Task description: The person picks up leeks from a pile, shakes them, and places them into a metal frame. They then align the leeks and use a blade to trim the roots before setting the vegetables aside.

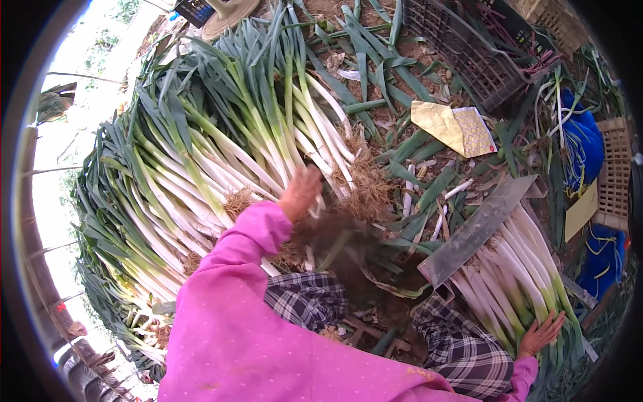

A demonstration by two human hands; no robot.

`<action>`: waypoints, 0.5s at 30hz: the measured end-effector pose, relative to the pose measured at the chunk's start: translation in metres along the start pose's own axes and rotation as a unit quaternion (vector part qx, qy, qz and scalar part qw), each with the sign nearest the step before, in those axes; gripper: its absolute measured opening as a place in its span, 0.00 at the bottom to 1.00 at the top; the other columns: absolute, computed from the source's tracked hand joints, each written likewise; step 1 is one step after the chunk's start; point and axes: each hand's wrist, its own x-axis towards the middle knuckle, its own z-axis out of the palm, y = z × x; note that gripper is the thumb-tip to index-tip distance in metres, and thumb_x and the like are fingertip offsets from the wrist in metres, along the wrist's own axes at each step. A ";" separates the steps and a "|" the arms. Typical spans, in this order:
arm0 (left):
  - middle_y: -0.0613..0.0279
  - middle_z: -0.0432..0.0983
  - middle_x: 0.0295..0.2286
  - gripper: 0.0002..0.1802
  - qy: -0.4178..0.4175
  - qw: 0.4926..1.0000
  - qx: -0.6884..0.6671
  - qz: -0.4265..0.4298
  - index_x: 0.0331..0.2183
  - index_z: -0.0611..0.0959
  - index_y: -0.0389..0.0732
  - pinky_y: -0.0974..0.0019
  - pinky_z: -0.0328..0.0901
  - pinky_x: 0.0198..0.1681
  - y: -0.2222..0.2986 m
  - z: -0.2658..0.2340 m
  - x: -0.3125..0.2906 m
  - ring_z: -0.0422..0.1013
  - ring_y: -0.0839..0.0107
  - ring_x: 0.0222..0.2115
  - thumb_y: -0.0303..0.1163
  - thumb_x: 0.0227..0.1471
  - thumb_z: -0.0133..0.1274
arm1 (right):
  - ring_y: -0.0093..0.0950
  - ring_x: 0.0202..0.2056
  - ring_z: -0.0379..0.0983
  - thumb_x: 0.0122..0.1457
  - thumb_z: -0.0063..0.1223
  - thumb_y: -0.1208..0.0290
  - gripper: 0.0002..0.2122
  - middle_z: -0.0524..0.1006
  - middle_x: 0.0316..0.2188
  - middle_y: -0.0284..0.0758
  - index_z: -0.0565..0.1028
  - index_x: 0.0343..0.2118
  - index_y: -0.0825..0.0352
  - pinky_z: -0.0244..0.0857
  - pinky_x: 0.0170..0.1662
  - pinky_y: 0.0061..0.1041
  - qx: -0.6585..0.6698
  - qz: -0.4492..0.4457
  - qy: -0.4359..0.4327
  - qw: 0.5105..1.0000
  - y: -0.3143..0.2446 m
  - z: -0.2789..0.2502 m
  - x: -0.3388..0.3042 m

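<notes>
I judge the spread right hand (541, 333) steadies the near-right leeks (516, 268); the left hand (300, 194) meets the far-left pile (201, 164), grip too blurred to tell.

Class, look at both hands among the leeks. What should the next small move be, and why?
Probably the left hand should draw a stem from the large leek pile toward the smaller leek bundle: it is at the pile's white stalks, though its grip is unclear, while the right hand lies on that bundle.
</notes>
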 end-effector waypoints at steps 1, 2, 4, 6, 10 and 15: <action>0.56 0.50 0.62 0.28 -0.117 0.989 -0.079 0.051 0.55 0.70 0.49 0.43 0.36 0.66 0.010 -0.030 0.006 0.44 0.57 0.64 0.30 0.50 0.49 | 0.43 0.65 0.45 0.64 0.41 0.61 0.25 0.49 0.66 0.41 0.55 0.63 0.58 0.46 0.62 0.47 -0.002 0.001 0.000 1.000 0.003 -0.002 -0.003; 0.55 0.54 0.60 0.27 -0.127 0.983 -0.122 0.054 0.54 0.71 0.47 0.44 0.39 0.65 0.018 -0.032 0.007 0.48 0.57 0.63 0.30 0.50 0.49 | 0.44 0.65 0.45 0.64 0.41 0.62 0.25 0.49 0.66 0.41 0.55 0.63 0.58 0.46 0.62 0.46 -0.001 -0.003 0.007 1.000 0.004 0.000 -0.004; 0.54 0.57 0.59 0.25 -0.136 0.976 -0.163 0.051 0.53 0.72 0.45 0.45 0.42 0.65 0.013 -0.033 0.008 0.52 0.57 0.61 0.30 0.50 0.48 | 0.44 0.65 0.46 0.64 0.41 0.62 0.25 0.49 0.66 0.41 0.55 0.63 0.58 0.45 0.63 0.46 -0.001 -0.008 0.010 1.000 0.007 0.005 -0.004; 0.53 0.67 0.50 0.21 -0.119 0.981 -0.138 -0.067 0.49 0.74 0.42 0.47 0.48 0.62 -0.005 -0.033 0.002 0.61 0.58 0.54 0.29 0.51 0.47 | 0.44 0.65 0.46 0.64 0.42 0.62 0.25 0.49 0.66 0.41 0.55 0.63 0.59 0.45 0.63 0.46 0.008 -0.006 0.010 1.000 0.004 0.004 -0.003; 0.53 0.72 0.39 0.12 0.016 0.914 -0.212 -0.344 0.38 0.78 0.39 0.51 0.61 0.52 -0.057 0.019 -0.011 0.68 0.55 0.45 0.28 0.49 0.47 | 0.43 0.65 0.46 0.63 0.42 0.63 0.26 0.49 0.66 0.41 0.54 0.63 0.60 0.44 0.63 0.46 0.026 -0.021 0.029 0.999 -0.002 0.002 0.003; 0.42 0.71 0.43 0.13 -0.034 0.724 -0.491 -0.484 0.37 0.76 0.33 0.53 0.65 0.49 -0.067 0.018 0.028 0.67 0.44 0.46 0.28 0.48 0.49 | 0.44 0.65 0.46 0.63 0.41 0.63 0.26 0.49 0.66 0.42 0.54 0.63 0.60 0.44 0.63 0.46 -0.018 -0.008 0.018 1.000 0.014 0.000 -0.007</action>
